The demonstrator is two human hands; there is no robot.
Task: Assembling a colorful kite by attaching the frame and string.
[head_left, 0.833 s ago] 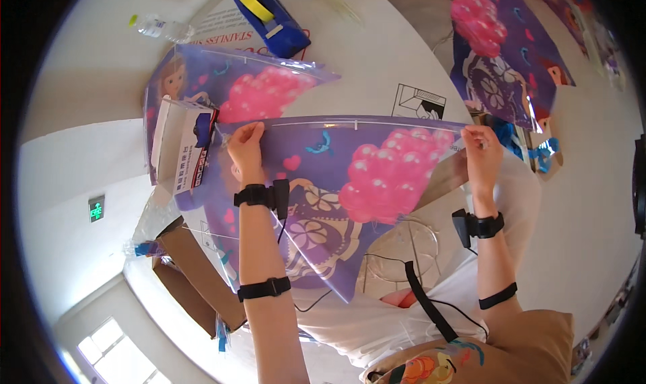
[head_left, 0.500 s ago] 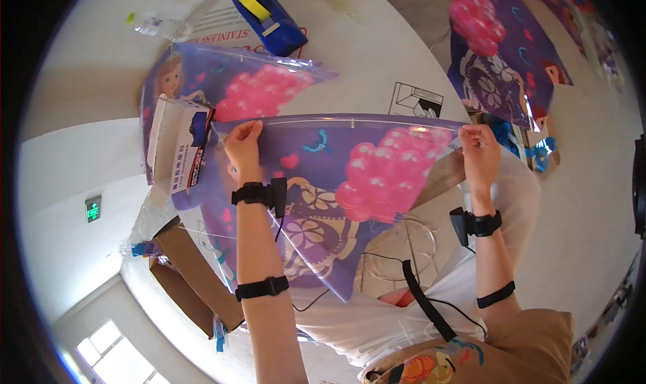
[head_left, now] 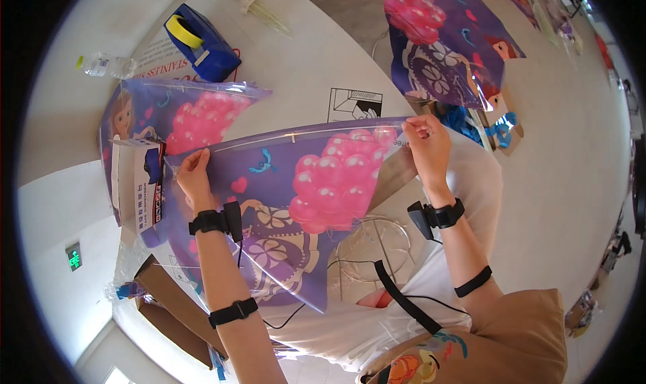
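A purple plastic kite sheet (head_left: 340,182), printed with pink balloons, hearts, a bluebird and a figure in a dress, lies over the table edge and my lap. A thin pale rod (head_left: 269,140) runs along its far edge. My left hand (head_left: 194,179) pinches the left end of that edge, fingers closed. At its right end, my right hand (head_left: 429,147) is closed on the corner, thumb against the fingers. The edge stretches nearly straight between them. Black straps with small devices circle both wrists. A similar kite (head_left: 208,118) lies beyond my left hand.
An open white box (head_left: 138,189) stands left of my left hand. Beyond sit a blue tape dispenser (head_left: 202,44) with yellow tape, a clear bottle (head_left: 108,65) and a bundle of thin rods (head_left: 252,4). Another printed sheet (head_left: 444,54) is at right; a cardboard box (head_left: 171,313) is lower left.
The whole view has shifted and tilted, so things appear farther left and the kite's edge now slopes up to the right. Both hands keep their pinch at the same ends.
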